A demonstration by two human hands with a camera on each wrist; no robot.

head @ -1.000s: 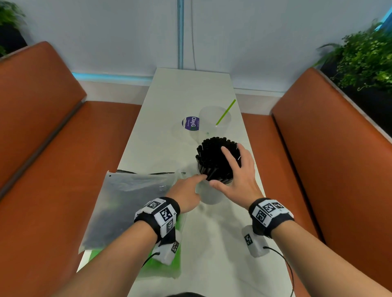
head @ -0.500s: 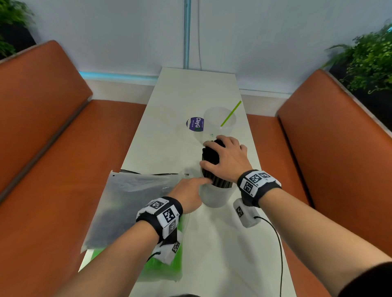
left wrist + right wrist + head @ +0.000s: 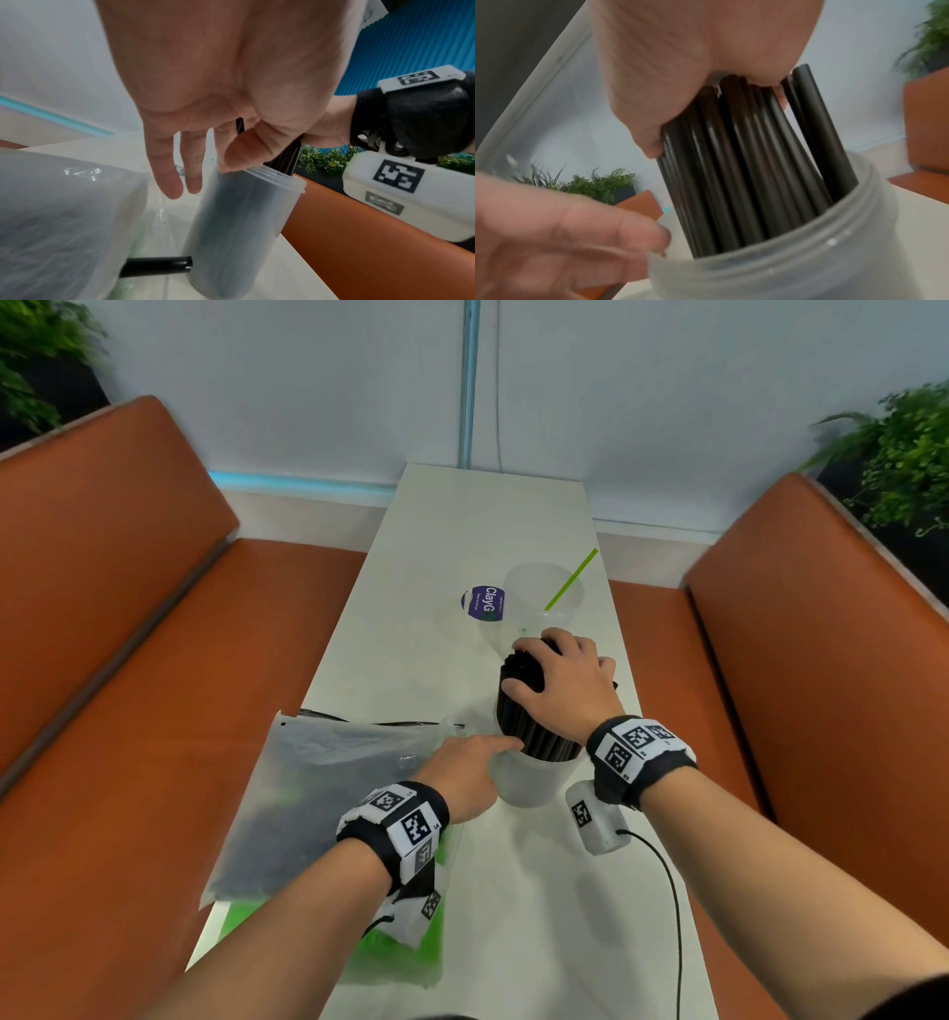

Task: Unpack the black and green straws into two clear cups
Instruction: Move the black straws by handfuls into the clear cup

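Observation:
A clear cup (image 3: 531,780) stands at mid-table, packed with black straws (image 3: 524,721) that stick out above its rim. My right hand (image 3: 557,675) caps the bundle from above, thumb on its left side and fingers curled over the tops; the right wrist view shows the palm of this right hand (image 3: 680,71) on the black straws (image 3: 744,162). My left hand (image 3: 477,752) lies against the cup's left rim, with the thumb of the left hand (image 3: 203,178) touching the cup (image 3: 239,223) and the other fingers straight. Farther back, a second clear cup (image 3: 544,603) holds one green straw (image 3: 570,580).
A plastic bag (image 3: 328,793) of black straws lies left of the cup, over a bag of green straws (image 3: 400,952). One loose black straw (image 3: 156,267) pokes out beside the cup. A purple-labelled lid (image 3: 485,603) lies by the far cup. Orange benches (image 3: 128,660) flank the narrow white table (image 3: 513,891).
My right hand has moved from beside the fanned-out straws onto their tops and closed over them, drawing the bundle tighter. The left hand has stayed at the cup's rim.

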